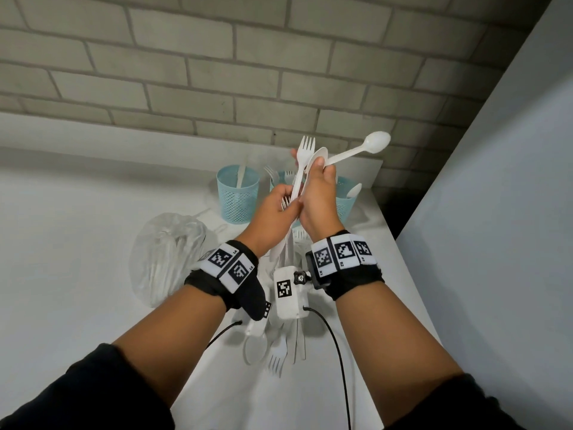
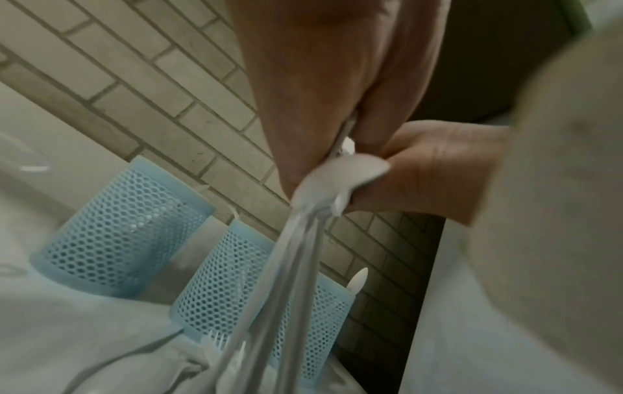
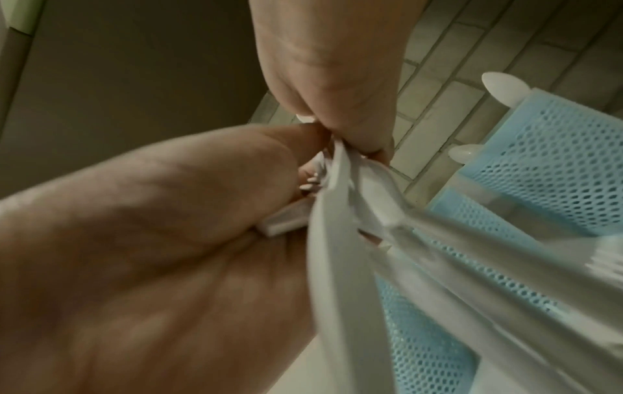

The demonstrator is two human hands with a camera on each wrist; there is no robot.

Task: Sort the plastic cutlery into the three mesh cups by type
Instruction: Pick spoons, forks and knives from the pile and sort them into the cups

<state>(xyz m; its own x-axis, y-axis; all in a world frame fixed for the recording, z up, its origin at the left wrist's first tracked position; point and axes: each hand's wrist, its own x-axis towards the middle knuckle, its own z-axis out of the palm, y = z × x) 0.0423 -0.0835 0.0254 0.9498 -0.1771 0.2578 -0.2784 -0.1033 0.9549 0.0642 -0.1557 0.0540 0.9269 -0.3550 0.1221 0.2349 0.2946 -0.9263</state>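
Note:
Both hands are raised above the table and share a bundle of white plastic cutlery (image 1: 297,187). My left hand (image 1: 288,209) grips its lower part, where fork tines show by the fingers. My right hand (image 1: 316,178) grips the upper part; a fork (image 1: 305,147) and a spoon (image 1: 373,143) stick out above it. The wrist views show the bundle (image 2: 303,240) (image 3: 350,213) pinched between fingers. Three blue mesh cups stand behind: the left cup (image 1: 238,197) holds a knife, the middle cup (image 1: 279,178) holds forks and is mostly hidden, and the right cup (image 1: 347,200) holds spoons.
A clear plastic bag (image 1: 167,256) lies on the white table (image 1: 77,243) to the left. Loose forks and spoons (image 1: 276,349) lie under my wrists. A brick wall runs behind the cups, and a grey panel (image 1: 496,228) borders the table's right edge.

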